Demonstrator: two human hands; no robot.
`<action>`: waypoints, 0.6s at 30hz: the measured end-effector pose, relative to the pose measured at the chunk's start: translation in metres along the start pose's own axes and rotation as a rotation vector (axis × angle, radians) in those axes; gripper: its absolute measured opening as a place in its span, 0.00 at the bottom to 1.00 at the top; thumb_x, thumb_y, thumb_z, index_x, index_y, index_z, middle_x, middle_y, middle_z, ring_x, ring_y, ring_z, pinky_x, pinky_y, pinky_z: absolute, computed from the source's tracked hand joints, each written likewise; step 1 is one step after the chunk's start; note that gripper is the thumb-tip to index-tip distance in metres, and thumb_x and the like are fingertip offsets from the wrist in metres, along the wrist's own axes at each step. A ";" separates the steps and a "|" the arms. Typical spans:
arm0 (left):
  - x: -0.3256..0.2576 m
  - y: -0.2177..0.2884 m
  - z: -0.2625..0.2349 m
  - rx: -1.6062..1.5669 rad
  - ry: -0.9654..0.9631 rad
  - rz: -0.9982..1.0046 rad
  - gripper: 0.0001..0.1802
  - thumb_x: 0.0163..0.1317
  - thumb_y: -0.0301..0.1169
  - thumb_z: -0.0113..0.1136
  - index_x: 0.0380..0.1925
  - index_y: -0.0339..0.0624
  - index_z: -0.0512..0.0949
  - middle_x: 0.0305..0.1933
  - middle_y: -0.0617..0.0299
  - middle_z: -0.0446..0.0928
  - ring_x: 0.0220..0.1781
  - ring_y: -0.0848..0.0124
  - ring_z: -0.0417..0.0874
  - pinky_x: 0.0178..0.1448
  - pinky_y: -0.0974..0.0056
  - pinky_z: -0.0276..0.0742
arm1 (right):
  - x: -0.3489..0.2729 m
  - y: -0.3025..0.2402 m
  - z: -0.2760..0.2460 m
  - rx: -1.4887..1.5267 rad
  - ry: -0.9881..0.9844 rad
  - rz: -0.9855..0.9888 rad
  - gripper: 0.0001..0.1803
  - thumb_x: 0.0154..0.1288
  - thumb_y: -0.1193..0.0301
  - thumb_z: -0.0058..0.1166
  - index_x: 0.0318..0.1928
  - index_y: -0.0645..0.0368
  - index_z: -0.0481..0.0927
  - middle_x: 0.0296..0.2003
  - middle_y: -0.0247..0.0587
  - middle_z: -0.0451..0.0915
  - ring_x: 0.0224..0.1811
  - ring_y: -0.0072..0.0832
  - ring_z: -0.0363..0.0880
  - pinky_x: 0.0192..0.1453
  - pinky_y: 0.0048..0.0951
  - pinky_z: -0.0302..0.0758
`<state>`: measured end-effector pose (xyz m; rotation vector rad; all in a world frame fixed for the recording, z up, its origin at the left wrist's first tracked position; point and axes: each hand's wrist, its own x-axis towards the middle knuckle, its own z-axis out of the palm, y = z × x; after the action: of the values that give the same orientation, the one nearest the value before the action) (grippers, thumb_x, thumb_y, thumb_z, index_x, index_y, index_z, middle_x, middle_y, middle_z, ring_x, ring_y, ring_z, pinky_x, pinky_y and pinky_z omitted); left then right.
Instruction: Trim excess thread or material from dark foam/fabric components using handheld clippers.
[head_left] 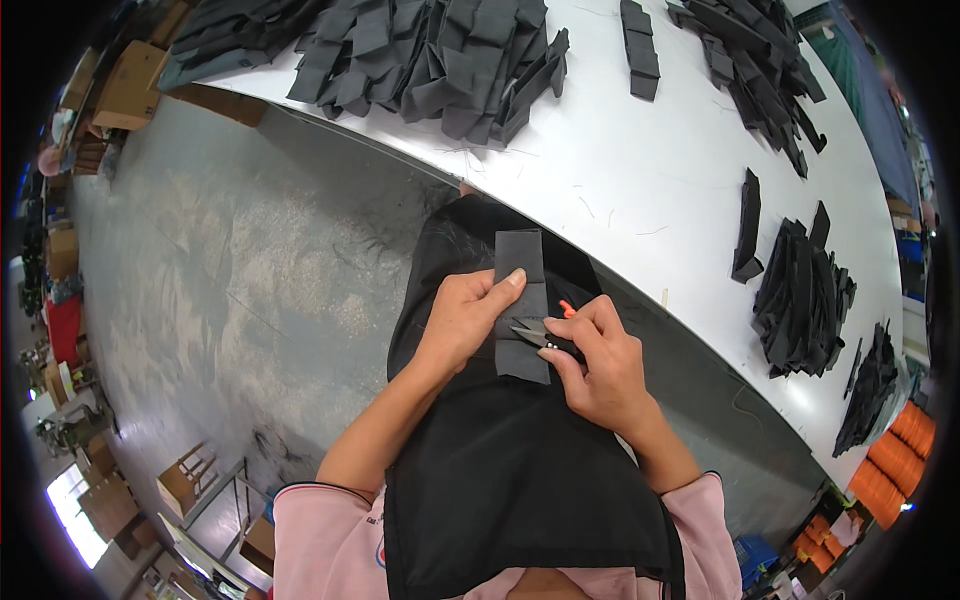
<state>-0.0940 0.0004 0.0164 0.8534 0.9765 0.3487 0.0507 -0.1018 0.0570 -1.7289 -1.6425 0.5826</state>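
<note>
A dark grey fabric strip [521,255] with crosswise seams lies lengthwise over my black apron [510,460]. My left hand [468,312] grips its left edge, the thumb pressed flat on top and the fingers hidden beneath. In my right hand [605,360] is a pair of thread snips [530,331] with short metal blades. Their tips point left and lie over the strip's lower half, close to a seam. Whether the blades touch the cloth I cannot tell. A small orange-red piece [567,310] shows beside my right fingers.
A white table [600,170] runs diagonally ahead, its edge close beyond the strip. Piles of dark fabric strips [430,65] cover its far left, with more heaps [805,295] at the right. A single strip [640,50] lies between. Orange rolls [890,465] stand right; cardboard boxes [130,85] stand far left.
</note>
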 end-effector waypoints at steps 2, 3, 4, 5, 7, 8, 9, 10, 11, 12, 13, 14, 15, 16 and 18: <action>0.000 0.000 0.000 0.011 0.008 0.000 0.17 0.67 0.38 0.54 0.30 0.33 0.81 0.26 0.67 0.79 0.27 0.84 0.73 0.32 0.74 0.69 | 0.001 0.003 0.003 -0.020 0.012 -0.029 0.13 0.49 0.75 0.63 0.37 0.60 0.78 0.30 0.38 0.68 0.22 0.31 0.73 0.23 0.28 0.69; -0.001 0.000 0.000 0.021 0.016 0.000 0.17 0.67 0.38 0.54 0.31 0.33 0.81 0.26 0.67 0.79 0.27 0.84 0.73 0.32 0.74 0.69 | 0.002 0.004 0.004 -0.041 0.025 -0.057 0.12 0.48 0.75 0.64 0.36 0.59 0.78 0.29 0.38 0.69 0.22 0.31 0.74 0.23 0.28 0.69; -0.001 0.000 0.000 0.021 0.016 0.000 0.17 0.67 0.38 0.54 0.31 0.33 0.81 0.26 0.67 0.79 0.27 0.84 0.73 0.32 0.74 0.69 | 0.002 0.004 0.005 -0.041 0.025 -0.057 0.12 0.48 0.75 0.64 0.36 0.59 0.78 0.29 0.38 0.69 0.22 0.31 0.74 0.23 0.28 0.69; 0.000 -0.001 -0.001 0.022 0.016 0.005 0.17 0.67 0.38 0.54 0.31 0.33 0.81 0.26 0.67 0.79 0.27 0.84 0.73 0.31 0.74 0.70 | 0.002 0.003 0.005 -0.047 0.033 -0.077 0.12 0.48 0.75 0.64 0.36 0.59 0.78 0.29 0.37 0.68 0.22 0.30 0.74 0.23 0.28 0.69; -0.001 -0.003 -0.001 0.022 0.016 0.010 0.17 0.66 0.38 0.54 0.31 0.33 0.81 0.26 0.66 0.79 0.27 0.84 0.73 0.31 0.74 0.70 | 0.001 0.002 0.005 -0.054 0.041 -0.096 0.12 0.48 0.75 0.64 0.35 0.58 0.78 0.28 0.37 0.68 0.22 0.30 0.74 0.23 0.28 0.69; -0.001 -0.004 -0.001 0.022 0.014 -0.003 0.17 0.66 0.38 0.54 0.31 0.33 0.81 0.26 0.66 0.79 0.27 0.84 0.73 0.31 0.74 0.70 | 0.000 0.002 0.005 -0.052 0.035 -0.081 0.12 0.48 0.75 0.64 0.35 0.58 0.78 0.28 0.37 0.69 0.22 0.31 0.74 0.23 0.29 0.69; -0.001 -0.005 -0.001 0.022 0.013 -0.015 0.17 0.66 0.38 0.54 0.31 0.33 0.81 0.26 0.66 0.79 0.27 0.83 0.73 0.31 0.74 0.70 | -0.001 0.002 0.005 -0.049 0.029 -0.066 0.11 0.48 0.75 0.63 0.34 0.58 0.78 0.28 0.37 0.69 0.22 0.31 0.74 0.23 0.29 0.69; -0.002 -0.005 -0.001 0.022 0.012 -0.017 0.17 0.66 0.38 0.54 0.31 0.33 0.81 0.26 0.66 0.79 0.27 0.83 0.73 0.31 0.74 0.70 | -0.002 0.003 0.006 -0.049 0.029 -0.064 0.11 0.48 0.75 0.63 0.34 0.58 0.78 0.28 0.37 0.69 0.22 0.31 0.74 0.23 0.29 0.69; -0.002 -0.005 0.000 0.037 0.005 -0.031 0.17 0.66 0.38 0.54 0.31 0.33 0.81 0.26 0.67 0.79 0.27 0.83 0.73 0.31 0.74 0.70 | -0.004 0.005 0.006 0.002 0.027 -0.033 0.11 0.49 0.76 0.63 0.35 0.58 0.77 0.28 0.37 0.69 0.22 0.32 0.74 0.23 0.29 0.70; -0.003 -0.005 0.001 0.051 -0.003 -0.044 0.17 0.66 0.38 0.54 0.31 0.33 0.81 0.27 0.67 0.79 0.27 0.83 0.73 0.31 0.74 0.70 | -0.006 0.007 0.006 0.051 0.026 -0.003 0.11 0.49 0.76 0.63 0.35 0.59 0.77 0.28 0.38 0.69 0.22 0.32 0.74 0.23 0.29 0.70; -0.003 -0.004 0.002 0.052 -0.006 -0.045 0.17 0.66 0.38 0.54 0.31 0.33 0.81 0.27 0.67 0.79 0.27 0.83 0.73 0.31 0.74 0.70 | -0.007 0.009 0.007 0.049 0.027 0.000 0.11 0.49 0.76 0.63 0.35 0.59 0.77 0.28 0.38 0.69 0.22 0.32 0.74 0.23 0.29 0.70; -0.002 -0.004 0.003 0.047 -0.017 -0.043 0.17 0.66 0.38 0.54 0.31 0.33 0.81 0.27 0.67 0.79 0.27 0.83 0.73 0.31 0.74 0.70 | -0.009 0.010 0.008 0.075 0.056 -0.004 0.11 0.49 0.76 0.63 0.35 0.59 0.76 0.28 0.38 0.70 0.23 0.34 0.74 0.23 0.29 0.70; -0.002 -0.004 0.003 0.042 -0.024 -0.040 0.17 0.66 0.38 0.54 0.31 0.33 0.81 0.27 0.67 0.79 0.28 0.83 0.73 0.31 0.74 0.70 | -0.009 0.011 0.008 0.104 0.083 -0.009 0.11 0.50 0.76 0.63 0.35 0.58 0.76 0.28 0.39 0.70 0.23 0.35 0.74 0.23 0.29 0.70; -0.002 -0.004 0.003 0.042 -0.023 -0.041 0.17 0.66 0.38 0.54 0.31 0.33 0.81 0.27 0.67 0.79 0.28 0.83 0.73 0.31 0.74 0.70 | -0.010 0.010 0.008 0.105 0.083 -0.009 0.11 0.50 0.76 0.63 0.35 0.58 0.76 0.28 0.39 0.70 0.23 0.35 0.74 0.23 0.29 0.70; -0.001 -0.003 0.003 0.062 -0.014 -0.004 0.17 0.66 0.38 0.54 0.30 0.32 0.81 0.26 0.67 0.79 0.28 0.84 0.73 0.32 0.74 0.70 | -0.011 0.004 0.005 0.147 0.120 0.059 0.12 0.49 0.76 0.63 0.35 0.58 0.76 0.29 0.40 0.71 0.23 0.36 0.72 0.23 0.30 0.69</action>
<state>-0.0923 -0.0030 0.0153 0.9089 0.9799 0.3104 0.0486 -0.1117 0.0498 -1.6766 -1.4337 0.6000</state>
